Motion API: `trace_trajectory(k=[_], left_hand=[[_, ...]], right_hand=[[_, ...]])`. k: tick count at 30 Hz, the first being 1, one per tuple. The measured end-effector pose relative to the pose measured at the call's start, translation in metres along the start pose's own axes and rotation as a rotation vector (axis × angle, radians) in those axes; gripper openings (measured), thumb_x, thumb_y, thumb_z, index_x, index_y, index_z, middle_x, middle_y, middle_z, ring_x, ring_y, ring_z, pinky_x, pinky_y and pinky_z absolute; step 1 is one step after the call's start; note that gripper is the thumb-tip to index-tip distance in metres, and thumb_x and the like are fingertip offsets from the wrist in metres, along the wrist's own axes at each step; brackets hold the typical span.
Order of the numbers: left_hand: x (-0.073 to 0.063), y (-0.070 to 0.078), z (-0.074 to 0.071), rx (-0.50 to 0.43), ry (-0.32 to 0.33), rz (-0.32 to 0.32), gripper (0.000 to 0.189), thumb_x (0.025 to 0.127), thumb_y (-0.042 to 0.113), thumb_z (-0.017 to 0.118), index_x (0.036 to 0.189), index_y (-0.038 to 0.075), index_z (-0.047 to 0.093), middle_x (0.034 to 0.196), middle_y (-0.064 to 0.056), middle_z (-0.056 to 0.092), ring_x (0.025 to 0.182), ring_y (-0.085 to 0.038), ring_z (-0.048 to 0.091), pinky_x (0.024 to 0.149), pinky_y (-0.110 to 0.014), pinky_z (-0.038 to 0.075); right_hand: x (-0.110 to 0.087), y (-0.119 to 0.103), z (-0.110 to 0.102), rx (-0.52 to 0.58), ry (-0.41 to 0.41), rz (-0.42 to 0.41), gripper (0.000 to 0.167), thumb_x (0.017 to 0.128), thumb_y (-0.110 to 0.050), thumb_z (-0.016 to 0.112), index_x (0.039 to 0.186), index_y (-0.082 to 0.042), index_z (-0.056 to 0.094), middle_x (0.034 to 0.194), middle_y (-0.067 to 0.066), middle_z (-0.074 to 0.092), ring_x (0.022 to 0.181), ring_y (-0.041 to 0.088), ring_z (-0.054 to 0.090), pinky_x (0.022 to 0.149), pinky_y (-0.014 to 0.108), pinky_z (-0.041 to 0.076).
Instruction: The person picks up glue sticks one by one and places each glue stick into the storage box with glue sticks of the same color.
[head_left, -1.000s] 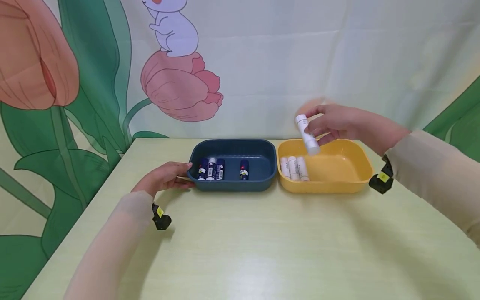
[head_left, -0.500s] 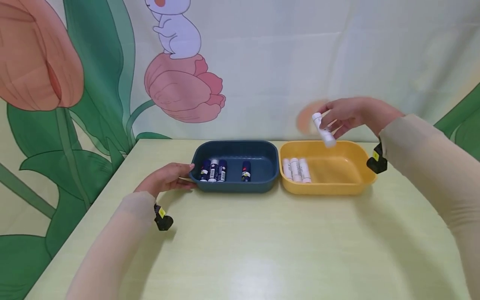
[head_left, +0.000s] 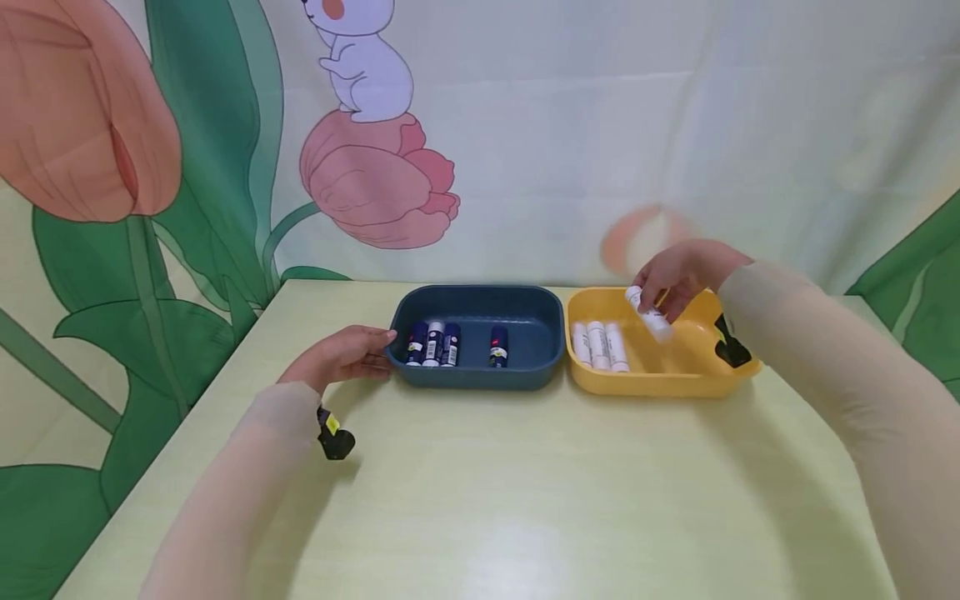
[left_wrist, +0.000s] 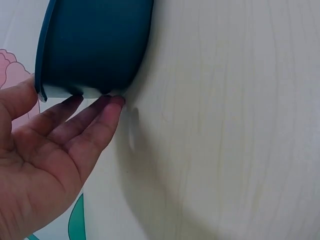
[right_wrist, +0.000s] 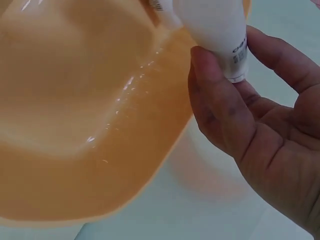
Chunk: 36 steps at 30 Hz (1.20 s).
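Observation:
In the head view my right hand (head_left: 682,275) pinches a white glue stick (head_left: 651,315) at its upper end. The stick slants over the yellow bin (head_left: 660,385). The right wrist view shows thumb and fingers on the glue stick's (right_wrist: 215,25) lettered end. Three more white glue sticks (head_left: 598,346) lie side by side at that bin's left. My left hand (head_left: 341,354) touches the left end of the dark blue bin (head_left: 480,379). In the left wrist view, its thumb is at the bin's (left_wrist: 95,45) rim and its nearly straight fingertips rest against the end wall.
Inside the blue bin, three navy glue sticks (head_left: 433,344) lie together on the left, and another navy stick (head_left: 498,347) lies apart. Both bins stand side by side on the pale table (head_left: 510,483), near a printed backdrop (head_left: 540,167).
My right hand has moved right, then lowered the white glue stick toward the yellow bin. The left hand keeps its place at the blue bin. The view has shifted slightly.

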<state>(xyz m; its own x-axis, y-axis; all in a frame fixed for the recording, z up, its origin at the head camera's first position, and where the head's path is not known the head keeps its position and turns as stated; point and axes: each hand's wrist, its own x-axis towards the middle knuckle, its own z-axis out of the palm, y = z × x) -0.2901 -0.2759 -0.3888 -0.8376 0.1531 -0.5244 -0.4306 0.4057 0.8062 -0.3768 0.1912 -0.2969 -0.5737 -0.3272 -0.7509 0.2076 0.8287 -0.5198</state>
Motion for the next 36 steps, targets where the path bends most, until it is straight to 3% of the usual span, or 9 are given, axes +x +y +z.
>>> trace_trajectory(k=[4, 10, 19, 26, 36], left_hand=[[0.002, 0.004, 0.001, -0.014, 0.027, -0.031, 0.058, 0.111, 0.028, 0.041, 0.161, 0.000, 0.026, 0.156, -0.025, 0.045, 0.122, -0.027, 0.060, 0.118, -0.042, 0.047], [0.003, 0.003, 0.000, -0.024, 0.022, -0.033, 0.059, 0.112, 0.027, 0.041, 0.163, 0.006, 0.021, 0.157, -0.021, 0.043, 0.110, -0.019, 0.059, 0.102, -0.028, 0.058], [0.006, 0.003, 0.000, -0.078, 0.025, -0.034, 0.058, 0.112, 0.024, 0.041, 0.163, 0.005, 0.021, 0.158, -0.022, 0.039, 0.116, -0.024, 0.055, 0.119, -0.040, 0.044], [0.004, 0.001, -0.002, -0.077, 0.015, -0.028, 0.057, 0.112, 0.023, 0.040, 0.163, 0.004, 0.022, 0.157, -0.022, 0.040, 0.111, -0.020, 0.057, 0.117, -0.038, 0.045], [0.003, 0.003, -0.003, -0.077, -0.001, -0.015, 0.057, 0.112, 0.022, 0.040, 0.163, 0.005, 0.022, 0.158, -0.023, 0.040, 0.104, -0.016, 0.060, 0.115, -0.038, 0.046]], right_hand=[[0.011, 0.004, 0.004, -0.048, 0.011, 0.045, 0.033, 0.100, -0.008, 0.063, 0.127, 0.000, 0.047, 0.097, 0.004, 0.059, 0.079, 0.015, 0.062, 0.081, 0.026, 0.064], [0.027, 0.007, 0.010, -0.074, 0.043, 0.094, 0.037, 0.098, -0.005, 0.064, 0.130, 0.003, 0.047, 0.101, 0.006, 0.056, 0.082, 0.017, 0.062, 0.084, 0.027, 0.064], [0.038, 0.009, 0.022, -0.110, 0.059, 0.152, 0.060, 0.094, -0.005, 0.070, 0.146, 0.005, 0.042, 0.113, 0.013, 0.060, 0.087, 0.021, 0.064, 0.090, 0.031, 0.063], [0.040, 0.007, 0.026, -0.128, 0.092, 0.162, 0.054, 0.092, -0.007, 0.073, 0.140, 0.004, 0.051, 0.111, 0.013, 0.065, 0.084, 0.021, 0.067, 0.092, 0.033, 0.063], [0.048, 0.005, 0.028, -0.129, 0.075, 0.191, 0.042, 0.091, -0.012, 0.076, 0.127, 0.004, 0.063, 0.103, 0.011, 0.071, 0.082, 0.019, 0.071, 0.088, 0.031, 0.064]])
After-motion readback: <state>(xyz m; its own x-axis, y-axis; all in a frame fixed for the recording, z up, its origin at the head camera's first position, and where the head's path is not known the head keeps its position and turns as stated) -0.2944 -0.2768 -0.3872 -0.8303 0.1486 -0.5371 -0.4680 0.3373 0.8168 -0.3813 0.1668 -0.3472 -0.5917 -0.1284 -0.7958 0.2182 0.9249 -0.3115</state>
